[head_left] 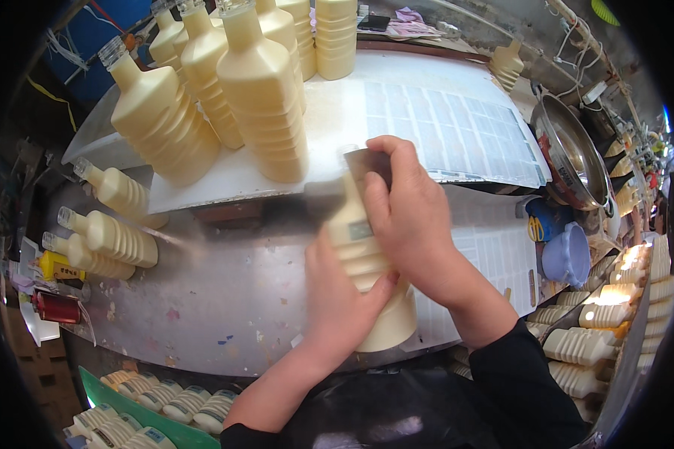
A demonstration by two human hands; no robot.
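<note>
A cream plastic bottle (388, 322) with ribbed sides and a clear neck stands slightly tilted in front of me over the metal table. Wrapped round its lower body is my left hand (335, 299), a little blurred by motion. My right hand (408, 202) pinches a dark, thin flat piece (362, 166) against the bottle's neck and shoulder; its exact kind is unclear. A small greyish label (360, 230) shows on the bottle below the right fingers.
Several cream bottles (266, 105) stand on a raised white board, beside a sheet of pale labels (442, 127). More bottles (120, 236) lie at the left. A metal basin (577, 153) and lilac bowl (567, 254) are at right. A green crate (135, 411) holds bottles lower left.
</note>
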